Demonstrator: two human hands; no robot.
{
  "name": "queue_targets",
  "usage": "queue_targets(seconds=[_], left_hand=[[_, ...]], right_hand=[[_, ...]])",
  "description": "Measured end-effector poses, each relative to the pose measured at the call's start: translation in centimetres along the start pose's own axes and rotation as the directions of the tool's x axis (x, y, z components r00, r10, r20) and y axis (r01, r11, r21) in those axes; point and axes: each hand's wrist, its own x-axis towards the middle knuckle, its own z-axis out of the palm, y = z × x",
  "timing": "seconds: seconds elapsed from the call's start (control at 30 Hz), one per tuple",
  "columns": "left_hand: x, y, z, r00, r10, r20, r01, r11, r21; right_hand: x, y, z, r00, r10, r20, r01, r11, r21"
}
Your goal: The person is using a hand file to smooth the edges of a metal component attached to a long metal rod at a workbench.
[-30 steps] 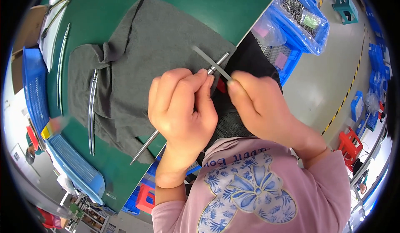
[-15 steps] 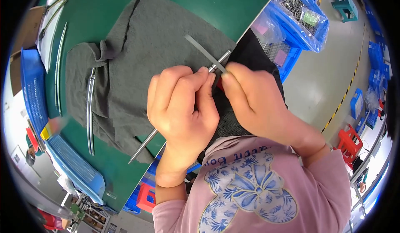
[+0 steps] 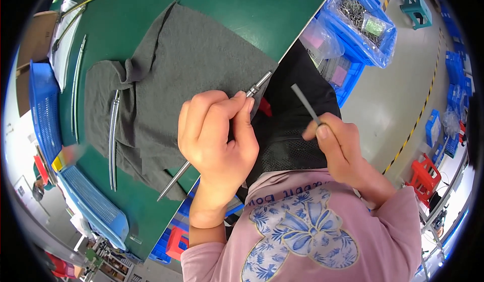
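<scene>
My left hand (image 3: 219,136) is closed around a slim metal rod (image 3: 174,181). One end of the rod, with a stepped collar, sticks out past the thumb and forefinger; its long tail slants down to the lower left. My right hand (image 3: 340,143) pinches a flat, narrow grey strip (image 3: 306,104) by its lower end, apart from the rod. Under the left hand lies a crumpled dark grey cloth (image 3: 196,45). Several thin metal rods (image 3: 114,141) rest side by side on the cloth's left part.
More rods (image 3: 78,85) lie on the green table (image 3: 237,5) toward the left. Blue perforated baskets (image 3: 93,201) line that side. At the right edge stand blue bins (image 3: 348,88) with bagged metal parts. A teal stool (image 3: 416,11) and a red stool (image 3: 423,176) are on the floor.
My right hand has drawn the grey strip away from the rod, to the right and down. The left hand keeps its grip on the rod, nearly in place.
</scene>
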Motion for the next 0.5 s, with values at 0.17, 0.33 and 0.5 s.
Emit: queue_targets(seconds=[0.17, 0.33, 0.5], left_hand=[[-0.2, -0.4, 0.4, 1.0, 0.002, -0.007, -0.002, 1.0, -0.014], [0.4, 0.1, -0.2, 1.0, -0.018, -0.007, 0.018, 1.0, -0.017], [0.7, -0.4, 0.3, 1.0, -0.002, -0.01, 0.002, 1.0, -0.025]], right_hand=[[1.5, 0.1, 1.6, 0.958, -0.213, -0.193, 0.217, 0.976, 0.0], [2.4, -0.7, 1.3, 0.902, -0.43, -0.032, 0.38, 0.827, -0.415], [2.6, -0.2, 1.2, 0.926, -0.373, 0.059, 0.349, 0.786, -0.51]])
